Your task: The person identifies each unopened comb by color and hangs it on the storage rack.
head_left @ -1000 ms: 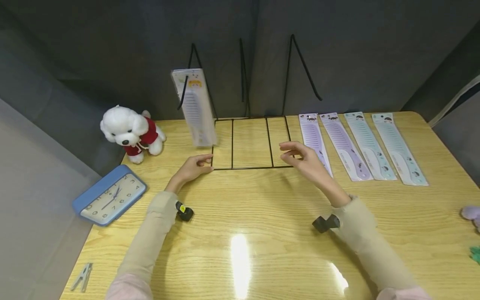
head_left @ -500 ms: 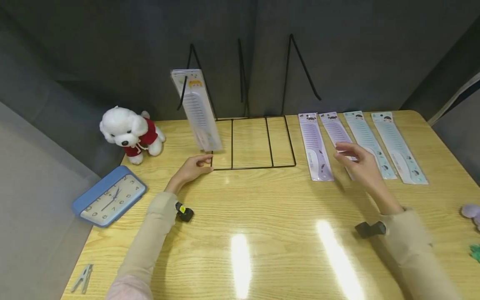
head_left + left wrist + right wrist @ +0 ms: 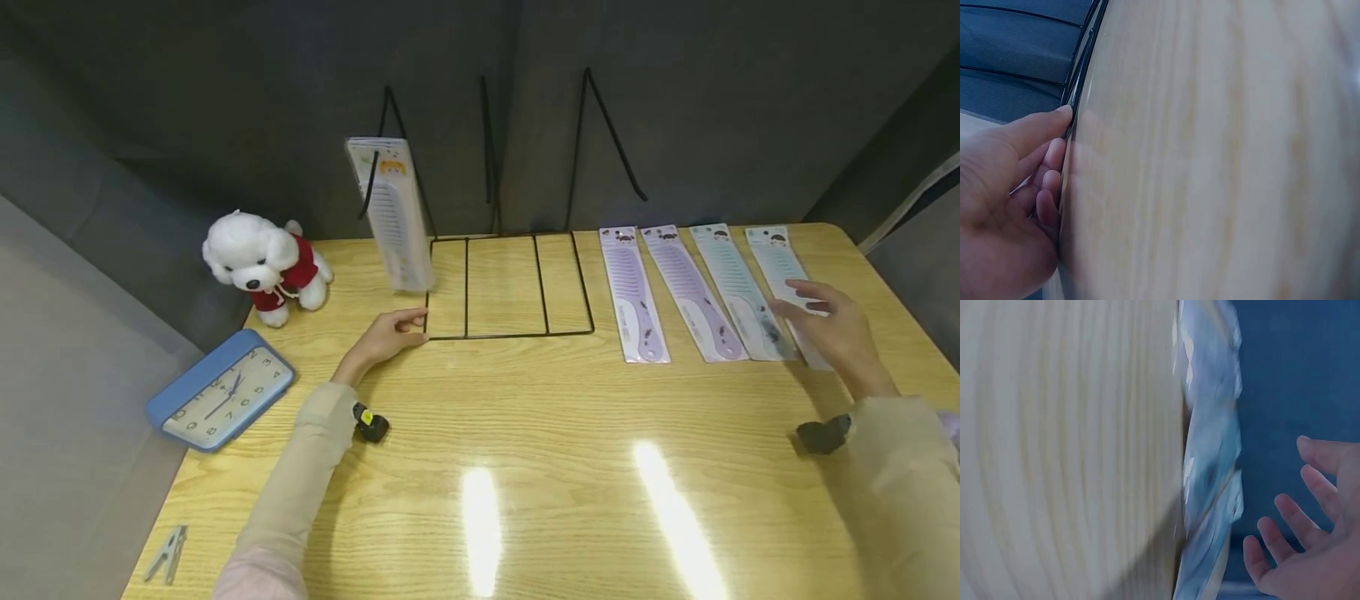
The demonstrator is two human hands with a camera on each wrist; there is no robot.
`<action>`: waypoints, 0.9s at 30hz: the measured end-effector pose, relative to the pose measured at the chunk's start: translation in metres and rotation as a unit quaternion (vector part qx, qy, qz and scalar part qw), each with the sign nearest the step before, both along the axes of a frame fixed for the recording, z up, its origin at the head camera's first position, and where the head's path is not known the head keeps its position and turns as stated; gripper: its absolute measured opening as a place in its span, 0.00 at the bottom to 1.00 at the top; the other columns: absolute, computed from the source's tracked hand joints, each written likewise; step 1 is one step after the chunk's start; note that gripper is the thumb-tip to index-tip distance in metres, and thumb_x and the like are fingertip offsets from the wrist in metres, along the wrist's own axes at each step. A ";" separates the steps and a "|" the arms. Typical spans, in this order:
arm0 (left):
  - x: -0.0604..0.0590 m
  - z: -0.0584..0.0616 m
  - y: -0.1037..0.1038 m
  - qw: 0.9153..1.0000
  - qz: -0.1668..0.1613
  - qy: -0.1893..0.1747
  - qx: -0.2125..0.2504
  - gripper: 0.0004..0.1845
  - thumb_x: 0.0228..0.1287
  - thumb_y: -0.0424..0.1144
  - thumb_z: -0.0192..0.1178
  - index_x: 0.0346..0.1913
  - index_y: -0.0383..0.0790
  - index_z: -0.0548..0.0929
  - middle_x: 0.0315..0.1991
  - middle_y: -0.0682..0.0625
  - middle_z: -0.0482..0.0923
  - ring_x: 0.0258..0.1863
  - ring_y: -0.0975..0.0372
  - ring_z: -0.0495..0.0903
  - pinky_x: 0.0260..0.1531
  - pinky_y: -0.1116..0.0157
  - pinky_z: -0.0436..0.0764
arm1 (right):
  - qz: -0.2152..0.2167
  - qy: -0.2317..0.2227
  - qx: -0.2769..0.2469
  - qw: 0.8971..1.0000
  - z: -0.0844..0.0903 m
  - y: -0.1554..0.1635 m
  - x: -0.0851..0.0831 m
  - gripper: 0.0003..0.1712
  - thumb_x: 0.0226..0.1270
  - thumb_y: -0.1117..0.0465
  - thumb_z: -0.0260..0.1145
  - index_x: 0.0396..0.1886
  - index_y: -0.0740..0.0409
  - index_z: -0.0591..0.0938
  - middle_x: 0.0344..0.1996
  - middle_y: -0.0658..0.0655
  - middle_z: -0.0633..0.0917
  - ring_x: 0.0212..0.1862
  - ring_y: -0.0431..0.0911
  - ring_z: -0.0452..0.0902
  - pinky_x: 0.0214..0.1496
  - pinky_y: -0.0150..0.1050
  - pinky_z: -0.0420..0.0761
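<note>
At the front left corner of a black wire display rack (image 3: 506,336), the thumb and fingers of my left hand (image 3: 386,337) pinch the base wire; the left wrist view shows the thumb on the black wire (image 3: 1079,81). Packaged combs (image 3: 393,221) hang in a stack on the rack's left hook. My right hand (image 3: 832,329) hovers with loosely spread fingers over the rightmost green packaged comb (image 3: 780,258), partly covering it. Beside it lie another green comb (image 3: 731,271) and two purple combs (image 3: 690,287) in clear packs. Nothing is between the right fingers (image 3: 1319,487).
A white plush dog (image 3: 251,258) in red sits at the left, behind a blue clock (image 3: 225,392). A grey clothespin (image 3: 167,554) lies near the front left edge. A purple item (image 3: 951,423) shows at the right edge. Dark cloth (image 3: 712,108) stands behind the table.
My right hand has moved right, from the rack's right side across the purple combs to the rightmost green one. The hanging stack has swayed slightly. My left hand stays at the rack's corner.
</note>
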State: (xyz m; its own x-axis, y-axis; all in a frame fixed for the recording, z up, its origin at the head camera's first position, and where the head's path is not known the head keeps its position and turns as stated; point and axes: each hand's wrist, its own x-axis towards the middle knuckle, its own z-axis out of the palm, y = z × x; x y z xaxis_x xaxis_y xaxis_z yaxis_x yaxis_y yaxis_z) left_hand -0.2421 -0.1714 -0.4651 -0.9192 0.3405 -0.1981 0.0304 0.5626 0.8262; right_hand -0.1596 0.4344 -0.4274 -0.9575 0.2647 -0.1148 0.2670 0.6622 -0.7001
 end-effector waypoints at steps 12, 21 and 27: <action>-0.001 0.000 0.000 1.000 0.001 0.005 0.007 0.29 0.63 0.36 0.63 0.67 0.36 0.69 0.55 0.40 0.75 0.49 0.53 0.70 0.52 0.57 0.68 | 0.039 -0.098 0.018 0.994 -0.013 0.049 -0.008 0.50 0.67 0.37 0.55 0.72 0.68 0.51 0.71 0.73 0.38 0.69 0.74 0.32 0.61 0.72 0.44; -0.003 0.000 0.000 1.000 0.001 0.014 0.003 0.29 0.63 0.36 0.62 0.66 0.36 0.70 0.56 0.39 0.75 0.49 0.54 0.69 0.53 0.57 0.67 | 0.028 -0.122 0.047 0.991 -0.021 0.064 -0.011 0.58 0.60 0.33 0.60 0.73 0.67 0.48 0.69 0.79 0.44 0.58 0.72 0.54 0.50 0.64 0.65; -0.002 -0.001 0.000 1.000 0.007 0.007 -0.001 0.29 0.63 0.38 0.63 0.67 0.37 0.70 0.56 0.40 0.75 0.49 0.55 0.69 0.53 0.58 0.67 | 0.003 -0.123 0.042 0.991 -0.026 0.068 -0.009 0.58 0.60 0.35 0.62 0.73 0.67 0.47 0.69 0.78 0.40 0.65 0.75 0.46 0.59 0.69 0.56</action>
State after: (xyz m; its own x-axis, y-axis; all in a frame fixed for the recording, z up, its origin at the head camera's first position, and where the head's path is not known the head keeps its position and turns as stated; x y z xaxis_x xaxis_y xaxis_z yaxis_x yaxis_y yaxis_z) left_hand -0.2441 -0.1710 -0.4663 -0.9266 0.3272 -0.1853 0.0344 0.5646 0.8247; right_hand -0.1684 0.5028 -0.4530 -0.9048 0.2769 -0.3235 0.4186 0.7175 -0.5567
